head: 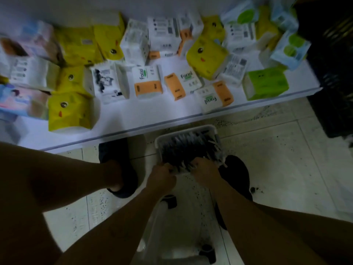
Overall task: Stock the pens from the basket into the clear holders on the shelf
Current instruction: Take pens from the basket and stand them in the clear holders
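On the tiled floor below a shelf of tissue packs, our left hand and right hand curl fingers around pens at the basket's near edge.

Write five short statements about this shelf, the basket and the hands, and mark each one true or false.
1. The left hand and right hand are both at the near end of the white plastic basket of pens. True.
2. The basket stands on the white shelf. False: it is below the shelf's front edge, over the tiled floor.
3. Several yellow tissue packs lie on the shelf. True.
4. Clear holders full of pens stand on the shelf. False: only tissue packs show there.
5. The green pack lies towards the shelf's right end. True.
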Action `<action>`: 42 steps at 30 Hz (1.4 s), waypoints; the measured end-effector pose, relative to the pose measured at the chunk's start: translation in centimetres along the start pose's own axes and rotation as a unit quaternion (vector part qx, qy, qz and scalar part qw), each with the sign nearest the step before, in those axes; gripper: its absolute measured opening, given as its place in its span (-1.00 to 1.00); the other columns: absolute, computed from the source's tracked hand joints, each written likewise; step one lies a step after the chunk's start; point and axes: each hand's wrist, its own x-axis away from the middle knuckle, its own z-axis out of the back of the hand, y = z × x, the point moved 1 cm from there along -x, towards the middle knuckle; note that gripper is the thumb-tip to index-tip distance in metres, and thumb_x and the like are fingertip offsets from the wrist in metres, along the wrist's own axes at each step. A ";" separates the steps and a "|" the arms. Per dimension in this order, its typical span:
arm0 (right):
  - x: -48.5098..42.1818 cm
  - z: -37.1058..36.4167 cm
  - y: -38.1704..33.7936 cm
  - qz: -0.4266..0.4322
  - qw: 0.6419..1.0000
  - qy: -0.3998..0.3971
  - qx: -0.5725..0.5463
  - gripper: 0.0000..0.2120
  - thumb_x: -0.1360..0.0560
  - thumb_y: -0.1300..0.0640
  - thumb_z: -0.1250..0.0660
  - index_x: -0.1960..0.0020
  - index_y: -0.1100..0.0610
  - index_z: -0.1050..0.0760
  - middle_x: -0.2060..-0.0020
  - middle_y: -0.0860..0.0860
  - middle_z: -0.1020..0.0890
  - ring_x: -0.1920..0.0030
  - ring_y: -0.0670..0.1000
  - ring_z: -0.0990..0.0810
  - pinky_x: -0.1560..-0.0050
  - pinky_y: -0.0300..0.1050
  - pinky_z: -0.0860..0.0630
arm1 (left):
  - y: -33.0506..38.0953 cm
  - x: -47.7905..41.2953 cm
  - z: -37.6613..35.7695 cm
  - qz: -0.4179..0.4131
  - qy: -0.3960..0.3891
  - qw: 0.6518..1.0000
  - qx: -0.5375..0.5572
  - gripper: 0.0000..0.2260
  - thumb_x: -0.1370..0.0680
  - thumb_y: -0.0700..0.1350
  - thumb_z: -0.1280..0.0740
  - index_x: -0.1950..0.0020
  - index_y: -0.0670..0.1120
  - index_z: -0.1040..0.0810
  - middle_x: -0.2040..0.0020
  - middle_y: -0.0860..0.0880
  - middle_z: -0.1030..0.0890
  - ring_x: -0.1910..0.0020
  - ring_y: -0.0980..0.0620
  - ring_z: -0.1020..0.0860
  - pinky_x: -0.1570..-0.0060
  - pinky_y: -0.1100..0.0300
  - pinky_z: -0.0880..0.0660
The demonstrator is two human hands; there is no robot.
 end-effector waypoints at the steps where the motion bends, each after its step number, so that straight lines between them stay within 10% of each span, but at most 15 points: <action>1: -0.4 -0.4 0.0 0.010 1.000 -0.005 0.008 -0.86 -0.59 0.21 -0.18 -0.09 0.16 -0.48 0.01 0.15 -0.53 0.09 0.11 -0.43 0.12 -0.10 -0.27 | -0.3 -0.3 -0.1 -0.003 0.007 1.000 -0.015 -0.71 -0.56 -0.16 -0.26 -0.28 -0.14 -0.50 -0.25 -0.13 -0.47 -0.18 -0.10 -0.46 -0.05 0.23 -0.39; 18: -0.8 -2.4 -1.1 0.040 0.987 -0.029 0.155 -0.59 -0.57 0.12 -0.18 -0.42 0.05 -0.35 -0.37 0.05 -0.42 -0.41 0.23 -0.24 -0.38 0.14 -0.23 | 0.0 -3.1 -1.7 -0.038 -0.063 0.975 -0.211 -0.58 -0.55 -0.13 -0.23 -0.42 -0.09 -0.32 -0.41 -0.19 -0.31 -0.23 -0.17 -0.45 0.01 0.08 -0.46; 21: -0.8 -2.4 -1.2 0.054 0.994 0.088 0.048 -0.77 -0.53 0.20 -0.20 -0.07 0.16 -0.61 -0.04 0.11 -0.62 -0.14 0.21 -0.53 -0.02 -0.10 -0.44 | 0.1 -3.4 -1.6 -0.027 -0.058 0.975 -0.215 -0.56 -0.56 -0.10 -0.22 -0.45 -0.07 -0.29 -0.43 -0.18 -0.28 -0.25 -0.18 -0.43 -0.04 0.02 -0.48; 24: -0.3 -1.2 -0.9 0.006 0.993 0.116 0.005 -0.76 -0.59 0.15 -0.18 0.13 0.16 -0.58 0.18 0.05 -0.60 0.17 0.00 -0.51 0.39 -0.32 -0.18 | 0.4 -3.8 -1.3 -0.024 -0.008 0.985 -0.170 -0.73 -0.59 -0.10 -0.20 -0.27 -0.11 -0.44 -0.22 -0.15 -0.48 -0.06 -0.14 -0.54 0.12 0.07 -0.52; 28: -0.7 -0.7 0.0 -0.058 0.985 0.092 -0.133 -0.72 -0.55 0.09 -0.30 0.30 0.08 -0.35 0.34 -0.06 -0.42 0.21 -0.01 -0.45 0.33 -0.17 -0.25 | 0.8 -4.3 -0.7 -0.022 -0.005 0.984 -0.174 -0.84 -0.59 -0.14 -0.22 -0.14 -0.11 -0.50 -0.07 -0.12 -0.57 0.02 -0.11 -0.59 0.08 0.05 -0.57; 37: -0.9 -0.3 -0.1 -0.070 0.975 0.048 -0.203 -0.77 -0.61 0.10 -0.23 -0.19 0.21 -0.42 0.05 0.07 -0.51 0.01 0.13 -0.50 0.13 -0.15 -0.33 | 1.1 -5.5 0.9 0.067 -0.038 0.997 0.033 -0.67 -0.58 -0.08 -0.30 -0.28 -0.18 -0.39 -0.21 -0.19 -0.51 -0.13 -0.18 -0.54 -0.12 -0.04 -0.53; 40: -0.9 0.3 -0.7 -0.049 0.987 0.011 -0.153 -0.87 -0.58 0.20 -0.21 0.06 0.22 -0.50 0.29 0.04 -0.44 0.25 0.05 -0.44 0.33 -0.23 -0.27 | 1.3 -4.6 1.7 0.127 -0.052 0.980 0.144 -0.86 -0.61 -0.22 -0.18 0.15 -0.15 -0.37 0.07 -0.22 -0.52 0.18 -0.12 -0.53 0.11 -0.02 -0.54; 42: -0.8 1.3 -1.0 -0.050 0.986 0.072 -0.140 -0.85 -0.47 0.23 -0.37 0.26 0.17 -0.46 0.42 0.03 -0.39 0.41 -0.03 -0.36 0.41 -0.24 -0.28 | 1.4 -3.8 2.3 0.138 -0.057 0.974 0.173 -0.91 -0.62 -0.23 -0.15 0.09 -0.12 -0.35 0.20 -0.13 -0.45 0.35 0.02 -0.40 0.32 0.15 -0.43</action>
